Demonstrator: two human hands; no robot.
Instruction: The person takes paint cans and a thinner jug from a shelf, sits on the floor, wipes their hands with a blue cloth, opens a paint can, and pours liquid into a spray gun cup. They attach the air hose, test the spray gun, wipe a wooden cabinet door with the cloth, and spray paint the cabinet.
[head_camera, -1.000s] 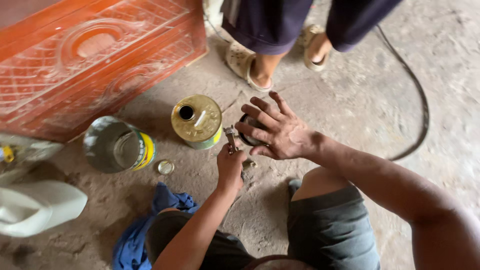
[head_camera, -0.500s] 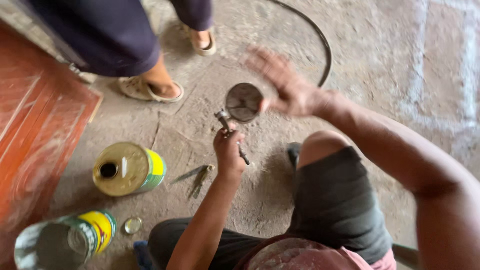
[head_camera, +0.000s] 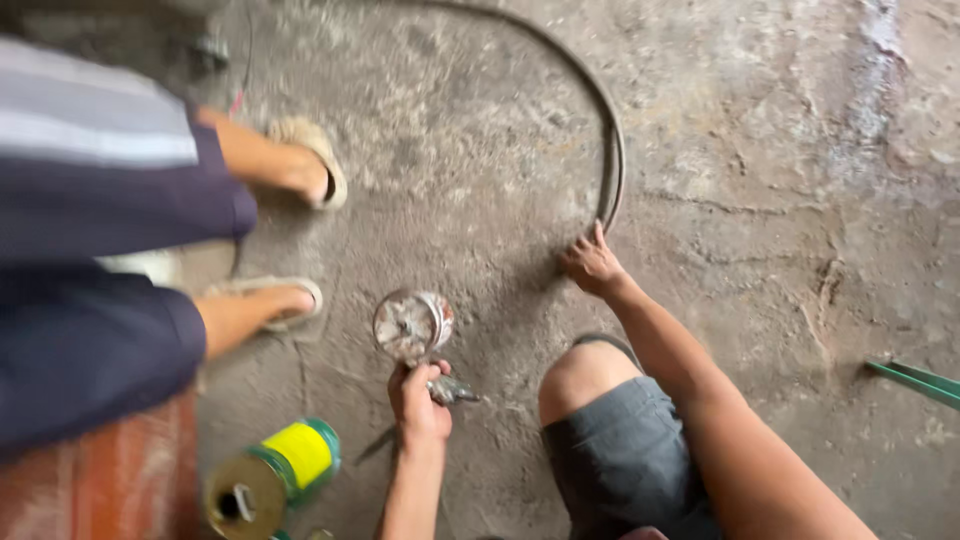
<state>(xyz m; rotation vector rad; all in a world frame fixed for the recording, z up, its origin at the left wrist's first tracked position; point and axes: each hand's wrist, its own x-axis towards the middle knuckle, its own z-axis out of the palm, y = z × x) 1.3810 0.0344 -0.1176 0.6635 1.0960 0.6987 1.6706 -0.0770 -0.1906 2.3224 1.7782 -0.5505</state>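
Note:
My left hand (head_camera: 418, 402) is closed around a small metal tool (head_camera: 449, 388) just above the concrete floor. Right above that hand sits a round, shiny metal part (head_camera: 411, 324) on the ground. My right hand (head_camera: 591, 262) is stretched out farther away, fingers spread, touching the floor at the end of a black hose (head_camera: 607, 140) that curves away across the concrete. My bent knee in grey shorts (head_camera: 610, 440) lies between the two arms.
Another person stands at the left in dark shorts (head_camera: 90, 300), with sandalled feet (head_camera: 300, 165) close to the metal part. A yellow-and-green can (head_camera: 270, 475) lies at lower left beside an orange panel (head_camera: 90, 480). A green bar (head_camera: 915, 380) pokes in at right.
The view has swung right and away from the orange panel and cans. My right hand left the round part and reached out to the hose. My left hand still grips the tool.

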